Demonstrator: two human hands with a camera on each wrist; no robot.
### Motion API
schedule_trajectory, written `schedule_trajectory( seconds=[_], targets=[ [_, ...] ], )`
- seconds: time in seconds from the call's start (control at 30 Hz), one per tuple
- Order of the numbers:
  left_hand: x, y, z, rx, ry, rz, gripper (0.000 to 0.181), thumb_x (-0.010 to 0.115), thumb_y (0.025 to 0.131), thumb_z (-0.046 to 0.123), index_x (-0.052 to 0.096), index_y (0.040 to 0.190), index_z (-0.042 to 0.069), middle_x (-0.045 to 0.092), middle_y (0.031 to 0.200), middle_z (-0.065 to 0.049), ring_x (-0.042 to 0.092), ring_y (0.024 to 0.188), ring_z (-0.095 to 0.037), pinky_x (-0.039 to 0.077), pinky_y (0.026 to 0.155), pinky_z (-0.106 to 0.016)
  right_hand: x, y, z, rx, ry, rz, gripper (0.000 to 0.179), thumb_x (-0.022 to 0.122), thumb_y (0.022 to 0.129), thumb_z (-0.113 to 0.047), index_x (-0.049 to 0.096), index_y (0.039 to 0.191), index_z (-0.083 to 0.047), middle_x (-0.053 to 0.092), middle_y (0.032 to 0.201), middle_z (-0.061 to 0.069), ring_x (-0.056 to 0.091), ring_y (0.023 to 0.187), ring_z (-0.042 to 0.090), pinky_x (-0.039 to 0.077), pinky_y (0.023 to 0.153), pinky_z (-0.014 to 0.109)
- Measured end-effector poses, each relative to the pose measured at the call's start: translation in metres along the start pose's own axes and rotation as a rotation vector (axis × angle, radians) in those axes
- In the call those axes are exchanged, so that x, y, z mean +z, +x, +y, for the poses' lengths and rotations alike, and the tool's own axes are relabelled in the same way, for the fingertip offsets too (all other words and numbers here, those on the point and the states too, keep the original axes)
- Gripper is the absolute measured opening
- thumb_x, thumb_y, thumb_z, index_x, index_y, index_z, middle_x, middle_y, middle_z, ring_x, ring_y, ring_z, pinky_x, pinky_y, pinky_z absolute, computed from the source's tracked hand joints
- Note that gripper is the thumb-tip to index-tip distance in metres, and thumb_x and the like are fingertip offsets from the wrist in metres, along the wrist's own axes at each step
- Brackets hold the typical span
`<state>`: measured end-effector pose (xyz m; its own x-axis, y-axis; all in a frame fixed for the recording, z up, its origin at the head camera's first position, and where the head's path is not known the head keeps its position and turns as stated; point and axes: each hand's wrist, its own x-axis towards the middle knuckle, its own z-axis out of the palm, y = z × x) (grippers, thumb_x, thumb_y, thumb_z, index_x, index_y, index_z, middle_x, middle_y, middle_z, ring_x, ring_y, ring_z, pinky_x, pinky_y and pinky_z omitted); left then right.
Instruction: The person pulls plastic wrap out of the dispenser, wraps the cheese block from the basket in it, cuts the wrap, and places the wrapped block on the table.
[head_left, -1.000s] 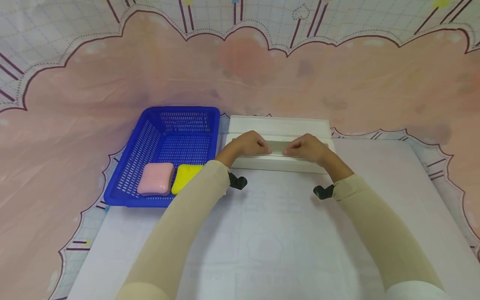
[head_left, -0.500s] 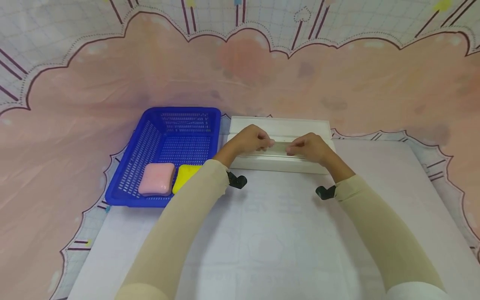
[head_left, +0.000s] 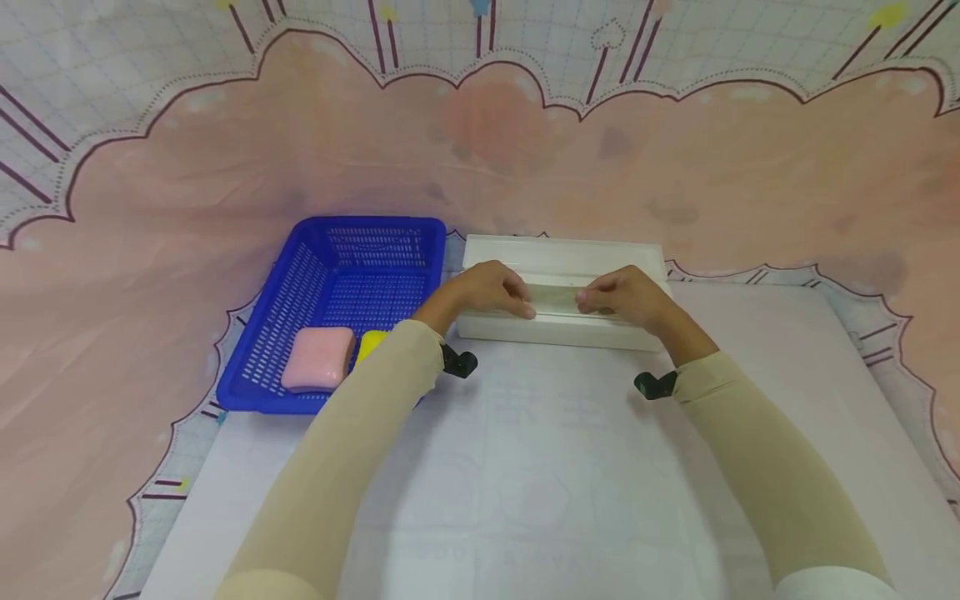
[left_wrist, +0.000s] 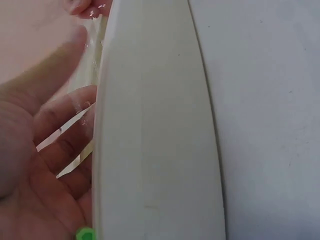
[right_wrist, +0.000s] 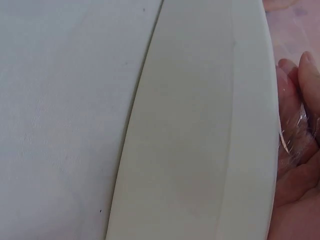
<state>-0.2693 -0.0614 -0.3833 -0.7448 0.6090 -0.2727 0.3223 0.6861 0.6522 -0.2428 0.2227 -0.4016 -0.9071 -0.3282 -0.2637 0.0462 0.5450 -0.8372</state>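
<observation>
A long white dispenser box (head_left: pixel 555 329) stands with its lid (head_left: pixel 562 250) raised at the back. Across its opening runs clear plastic film (head_left: pixel 553 298), crinkled and shiny in the right wrist view. My right hand (head_left: pixel 622 296) pinches the film between thumb and fingertips, just above the box's right half. On the left half, my left hand (head_left: pixel 491 287) reaches over the opening. The left wrist view shows its thumb apart from the loosely bent fingers (left_wrist: pixel 65 145), with film close against them. The box's front wall (left_wrist: pixel 150 125) hides part of those fingers.
Left of the box stands a blue perforated basket (head_left: pixel 258 333). A pink rounded block (head_left: pixel 318 358) and a yellow one (head_left: pixel 370 343) lie in it, the latter partly behind my left sleeve. A white sheet (head_left: pixel 555 467) covers the table over a patterned cloth (head_left: pixel 150 292).
My left hand rose a little with its fingertips together, then came down toward the box's front and leftward, its thumb and fingers now apart. The right hand has barely moved.
</observation>
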Motion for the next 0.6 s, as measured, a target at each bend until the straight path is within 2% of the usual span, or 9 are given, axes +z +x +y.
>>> schedule_trajectory(
  seconds=[0.1, 0.23, 0.33, 0.43, 0.53, 0.6],
  targets=[
    [0.006, 0.004, 0.003, 0.013, 0.0, 0.013, 0.036, 0.078, 0.088, 0.047, 0.076, 0.109, 0.018, 0.072, 0.108, 0.001, 0.062, 0.105, -0.017, 0.052, 0.097, -0.035, 0.001, -0.001, -0.002, 0.007, 0.019, 0.021, 0.041, 0.073, 0.095, -0.038, 0.076, 0.116, -0.002, 0.078, 0.11, 0.01, 0.073, 0.106, 0.019, 0.053, 0.104, 0.044],
    [0.01, 0.006, 0.006, 0.007, 0.017, 0.051, 0.028, 0.076, 0.091, 0.041, 0.079, 0.108, 0.019, 0.075, 0.105, 0.003, 0.064, 0.101, -0.015, 0.052, 0.095, -0.035, 0.004, -0.001, -0.006, 0.01, 0.03, 0.044, 0.044, 0.073, 0.095, -0.039, 0.075, 0.115, -0.001, 0.077, 0.112, 0.014, 0.073, 0.104, 0.017, 0.054, 0.104, 0.045],
    [0.006, 0.004, 0.006, -0.015, 0.031, 0.07, 0.023, 0.073, 0.096, 0.033, 0.081, 0.11, 0.018, 0.078, 0.104, 0.001, 0.066, 0.096, -0.016, 0.054, 0.092, -0.034, 0.003, -0.003, -0.007, 0.006, 0.041, 0.034, 0.046, 0.071, 0.096, -0.039, 0.073, 0.117, 0.002, 0.076, 0.115, 0.016, 0.073, 0.105, 0.016, 0.054, 0.104, 0.044],
    [-0.001, 0.0, 0.004, -0.048, 0.006, 0.069, 0.021, 0.071, 0.097, 0.03, 0.081, 0.109, 0.015, 0.079, 0.101, -0.002, 0.067, 0.093, -0.018, 0.055, 0.087, -0.034, 0.003, -0.005, -0.007, 0.004, 0.051, 0.039, 0.044, 0.072, 0.096, -0.037, 0.073, 0.117, 0.002, 0.076, 0.116, 0.016, 0.073, 0.106, 0.017, 0.054, 0.103, 0.043],
    [-0.006, -0.003, 0.002, -0.058, -0.024, 0.062, 0.02, 0.073, 0.096, 0.031, 0.082, 0.106, 0.015, 0.078, 0.098, -0.001, 0.068, 0.092, -0.018, 0.056, 0.084, -0.033, 0.001, -0.005, -0.006, -0.017, 0.014, 0.031, 0.039, 0.073, 0.095, -0.036, 0.076, 0.112, 0.0, 0.076, 0.114, 0.015, 0.071, 0.106, 0.019, 0.057, 0.099, 0.041],
    [-0.008, -0.003, 0.0, -0.056, -0.027, 0.059, 0.021, 0.074, 0.095, 0.032, 0.082, 0.104, 0.015, 0.078, 0.096, -0.001, 0.067, 0.091, -0.018, 0.055, 0.083, -0.032, -0.002, -0.005, -0.003, -0.036, -0.075, 0.025, 0.035, 0.075, 0.094, -0.037, 0.078, 0.109, -0.005, 0.077, 0.111, 0.012, 0.069, 0.103, 0.02, 0.058, 0.093, 0.038]
  ],
)
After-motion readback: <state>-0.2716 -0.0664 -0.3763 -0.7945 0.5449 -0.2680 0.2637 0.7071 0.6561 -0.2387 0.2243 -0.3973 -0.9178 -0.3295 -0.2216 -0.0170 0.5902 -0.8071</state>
